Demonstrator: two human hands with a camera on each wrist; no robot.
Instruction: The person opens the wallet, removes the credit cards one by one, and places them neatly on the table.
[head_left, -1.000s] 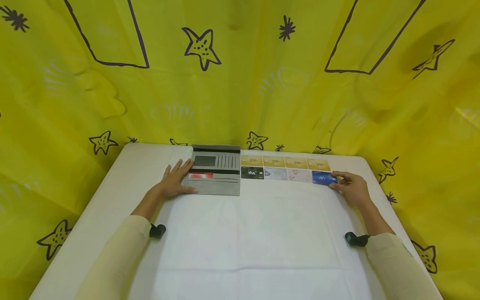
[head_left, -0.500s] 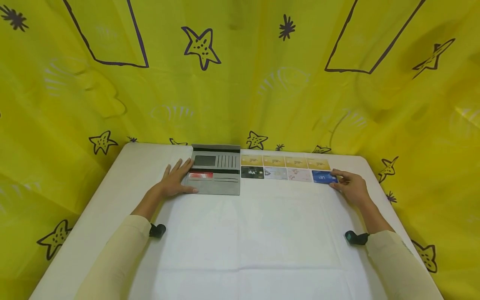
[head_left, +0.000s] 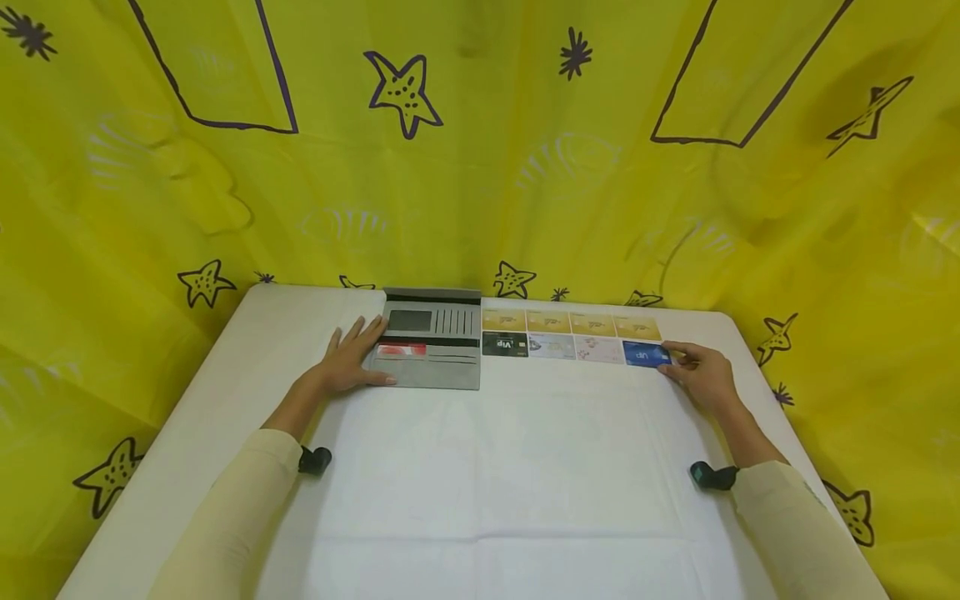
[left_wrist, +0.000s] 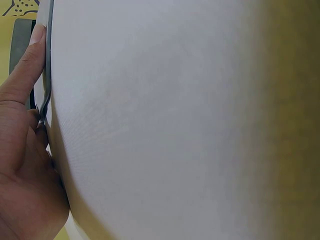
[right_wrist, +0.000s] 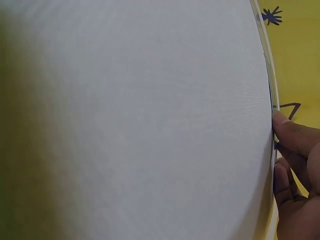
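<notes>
An unfolded grey wallet [head_left: 450, 377] lies at the back of the white table, with a red and white card [head_left: 401, 350] sticking out of one slot. My left hand [head_left: 348, 360] rests on its left side, fingers spread, the thumb along the lower edge. In the left wrist view, the thumb lies by the wallet's rim. At the right end of the front card row, my right hand [head_left: 701, 375] holds a blue VIP card [head_left: 643, 354] between thumb and fingers at its right end. The right wrist view shows this card only edge-on, mostly hidden by the fingers.
Several gold cards [head_left: 547, 322] form the back row, right of the wallet. In front of them lie a black VIP card [head_left: 504, 344], a pale silver card [head_left: 552, 346] and a white card with a pink print [head_left: 598, 349]. A yellow curtain [head_left: 465, 208] hangs behind the table [head_left: 480, 467].
The blue card has shifted very slightly left, in line with its row, with the right hand at its end. My left hand has stayed in place on the wallet.
</notes>
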